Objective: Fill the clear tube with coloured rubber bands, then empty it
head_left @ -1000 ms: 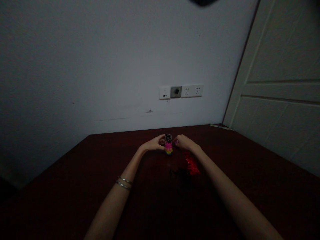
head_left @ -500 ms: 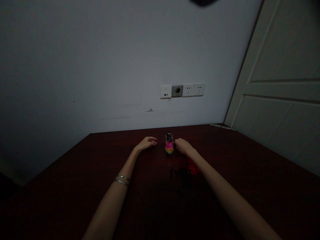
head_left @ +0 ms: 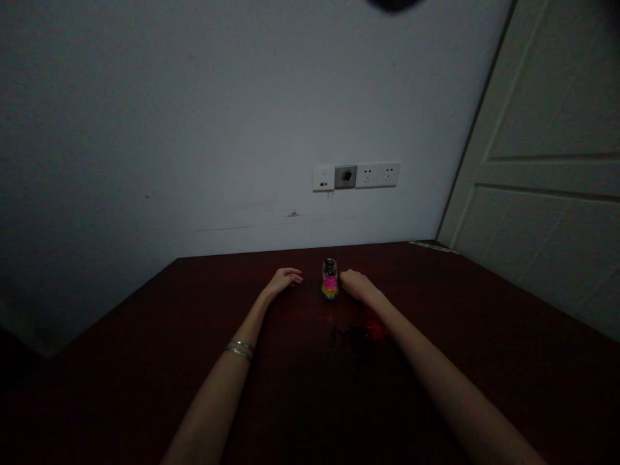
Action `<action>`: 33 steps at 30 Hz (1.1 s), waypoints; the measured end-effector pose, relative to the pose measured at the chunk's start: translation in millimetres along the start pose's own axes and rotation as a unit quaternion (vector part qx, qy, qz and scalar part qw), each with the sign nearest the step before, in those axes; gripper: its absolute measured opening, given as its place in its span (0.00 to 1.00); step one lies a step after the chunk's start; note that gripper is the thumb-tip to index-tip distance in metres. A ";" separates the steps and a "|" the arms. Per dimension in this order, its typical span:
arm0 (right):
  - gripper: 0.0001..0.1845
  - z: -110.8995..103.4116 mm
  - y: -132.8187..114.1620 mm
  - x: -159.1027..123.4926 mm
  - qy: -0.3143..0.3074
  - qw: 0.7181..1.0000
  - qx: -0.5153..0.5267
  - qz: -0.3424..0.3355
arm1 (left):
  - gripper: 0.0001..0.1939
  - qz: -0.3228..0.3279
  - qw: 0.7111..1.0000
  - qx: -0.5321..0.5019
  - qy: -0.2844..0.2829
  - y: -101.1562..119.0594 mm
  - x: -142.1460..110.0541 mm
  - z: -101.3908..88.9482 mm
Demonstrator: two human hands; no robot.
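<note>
Glass jar (head_left: 330, 279), pink layered above yellow, stands upright between your hands; take it as the clock's centre. At nine o'clock your left hand (head_left: 285, 279) is loosely spread, apart from the glass and holding nothing visible. At three your right hand (head_left: 355, 284) is curled just beside it; whether it grips anything cannot be told. Neither hand seems to brace the jar, so a careless nudge from your right could tip it. Dragging your right forearm (head_left: 431, 365) could sweep the red pile (head_left: 376, 328), near half past four, into the dark pile (head_left: 357, 339) at five.
</note>
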State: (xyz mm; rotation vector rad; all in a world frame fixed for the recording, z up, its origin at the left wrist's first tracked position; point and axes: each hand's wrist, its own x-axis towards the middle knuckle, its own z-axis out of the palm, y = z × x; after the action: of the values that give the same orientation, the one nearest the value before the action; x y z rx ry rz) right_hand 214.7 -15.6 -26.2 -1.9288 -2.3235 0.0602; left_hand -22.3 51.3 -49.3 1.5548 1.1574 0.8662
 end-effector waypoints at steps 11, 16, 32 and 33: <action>0.12 -47.4 13.7 2.3 0.105 0.900 0.424 0.003 | 0.21 0.069 0.994 -0.042 -0.076 29.3 -5.4 7.9; 0.14 -74.5 -4.1 -6.5 0.121 0.853 0.508 -0.019 | 0.32 0.146 0.972 -0.106 -0.152 53.6 -16.0 28.6; 0.10 -72.5 -16.7 -10.0 0.084 0.936 0.331 -0.090 | 0.34 0.208 0.967 -0.083 -0.121 59.1 -24.5 69.5; 0.10 -73.7 -16.9 -11.1 0.086 0.940 0.316 -0.097 | 0.33 0.207 0.967 -0.084 -0.121 59.2 -24.5 69.6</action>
State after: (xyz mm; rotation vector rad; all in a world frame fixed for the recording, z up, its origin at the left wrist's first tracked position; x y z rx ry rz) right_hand 209.0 -33.1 47.9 -1.3278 -2.0223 0.5254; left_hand 50.1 3.9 -11.0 1.7332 0.5764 0.9839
